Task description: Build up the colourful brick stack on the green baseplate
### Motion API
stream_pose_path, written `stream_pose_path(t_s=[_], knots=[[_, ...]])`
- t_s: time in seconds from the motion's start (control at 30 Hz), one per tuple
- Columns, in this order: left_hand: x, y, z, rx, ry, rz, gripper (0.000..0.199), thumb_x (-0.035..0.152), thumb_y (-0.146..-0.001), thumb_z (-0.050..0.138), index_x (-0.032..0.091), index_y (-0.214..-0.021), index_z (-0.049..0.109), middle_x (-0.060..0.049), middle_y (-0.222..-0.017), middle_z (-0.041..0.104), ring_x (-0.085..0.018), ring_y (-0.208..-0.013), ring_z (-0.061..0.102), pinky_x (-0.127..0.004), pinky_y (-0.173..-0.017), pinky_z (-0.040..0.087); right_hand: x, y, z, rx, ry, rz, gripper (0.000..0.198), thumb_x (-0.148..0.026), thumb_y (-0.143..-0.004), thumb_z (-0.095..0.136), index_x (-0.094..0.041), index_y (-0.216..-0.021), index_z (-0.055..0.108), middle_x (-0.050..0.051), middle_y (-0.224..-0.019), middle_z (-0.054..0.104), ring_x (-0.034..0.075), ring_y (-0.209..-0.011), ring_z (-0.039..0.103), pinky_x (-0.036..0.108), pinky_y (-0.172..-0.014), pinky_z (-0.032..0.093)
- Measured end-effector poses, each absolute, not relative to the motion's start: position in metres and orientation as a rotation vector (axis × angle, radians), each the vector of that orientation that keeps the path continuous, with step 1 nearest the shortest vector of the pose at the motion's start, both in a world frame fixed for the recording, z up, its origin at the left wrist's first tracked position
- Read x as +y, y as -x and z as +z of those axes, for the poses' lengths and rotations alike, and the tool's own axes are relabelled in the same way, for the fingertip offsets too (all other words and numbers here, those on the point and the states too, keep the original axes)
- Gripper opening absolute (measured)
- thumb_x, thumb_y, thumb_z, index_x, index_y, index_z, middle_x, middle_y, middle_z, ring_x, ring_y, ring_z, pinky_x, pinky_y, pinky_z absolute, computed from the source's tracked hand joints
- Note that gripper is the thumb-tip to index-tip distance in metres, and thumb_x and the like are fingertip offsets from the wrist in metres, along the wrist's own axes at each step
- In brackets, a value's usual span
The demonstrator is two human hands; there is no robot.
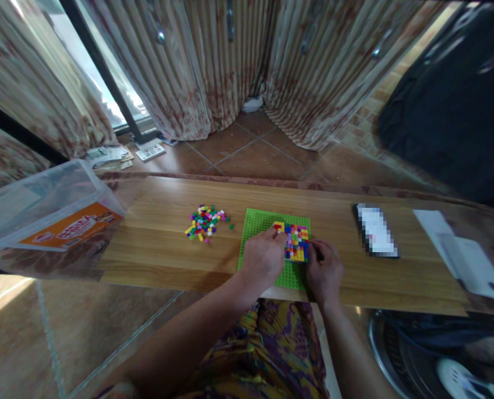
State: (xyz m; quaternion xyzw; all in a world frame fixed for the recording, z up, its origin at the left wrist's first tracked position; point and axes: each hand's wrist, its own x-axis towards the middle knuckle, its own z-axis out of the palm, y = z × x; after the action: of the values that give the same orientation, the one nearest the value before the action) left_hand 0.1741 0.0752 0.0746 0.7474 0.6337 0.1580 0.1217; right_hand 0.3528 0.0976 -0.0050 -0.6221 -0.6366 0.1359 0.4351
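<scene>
A green studded baseplate lies on the wooden board, with a patch of small multicoloured toy bricks built on it. My left hand is over the left side of this patch, its fingers closed and their tips down at the bricks. What those fingers hold, if anything, is hidden. At the patch's right edge is my right hand, fingers curled, tips against the bricks beside the baseplate's edge. I cannot see what is between them. Left of the baseplate, loose small bricks lie in a pile.
A clear plastic box with an orange label stands at the far left. A phone and white flat pieces lie on the wooden board to the right. Striped curtains hang beyond.
</scene>
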Motion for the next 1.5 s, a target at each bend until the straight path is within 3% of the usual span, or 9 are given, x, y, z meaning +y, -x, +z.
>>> stream_pose_path(t_s=[0.53,0.97,1.3,1.5], knots=[[0.075,-0.17,0.078,1.824,-2.143,0.455,0.02,0.018,-0.1,0.053,0.02,-0.104,0.072,-0.006,-0.098,0.071,-0.021,-0.093,0.068,-0.03,-0.076,0.051,0.098,-0.353,-0.006,-1.578,1.549,0.333,0.033,-0.042,-0.094,0.055,-0.017,-0.089,0.075,0.013,-0.098,0.073,0.024,-0.095,0.066,0.042,-0.09,0.052],[0.062,-0.15,0.047,1.649,-1.955,0.997,0.022,0.016,-0.099,0.053,0.021,-0.109,0.072,-0.004,-0.099,0.072,-0.016,-0.089,0.069,-0.027,-0.081,0.056,0.098,-0.354,-0.006,-1.593,1.544,0.334,0.033,-0.042,-0.095,0.054,-0.018,-0.089,0.076,0.013,-0.098,0.073,0.024,-0.094,0.066,0.042,-0.089,0.052],[0.054,-0.111,0.029,1.775,-1.815,1.038,0.02,0.013,-0.093,0.056,0.02,-0.101,0.073,-0.005,-0.092,0.072,-0.012,-0.069,0.065,-0.023,-0.067,0.052,0.098,-0.355,-0.008,-1.588,1.548,0.332,0.032,-0.042,-0.094,0.055,-0.016,-0.09,0.075,0.013,-0.099,0.073,0.024,-0.094,0.067,0.042,-0.089,0.053],[0.035,-0.077,0.025,1.935,-1.776,1.021,0.018,0.018,-0.094,0.053,0.019,-0.091,0.071,-0.005,-0.089,0.072,-0.015,-0.08,0.067,-0.026,-0.074,0.053,0.097,-0.355,-0.007,-1.597,1.552,0.331,0.033,-0.042,-0.094,0.054,-0.018,-0.091,0.075,0.013,-0.1,0.073,0.025,-0.096,0.066,0.043,-0.091,0.053]])
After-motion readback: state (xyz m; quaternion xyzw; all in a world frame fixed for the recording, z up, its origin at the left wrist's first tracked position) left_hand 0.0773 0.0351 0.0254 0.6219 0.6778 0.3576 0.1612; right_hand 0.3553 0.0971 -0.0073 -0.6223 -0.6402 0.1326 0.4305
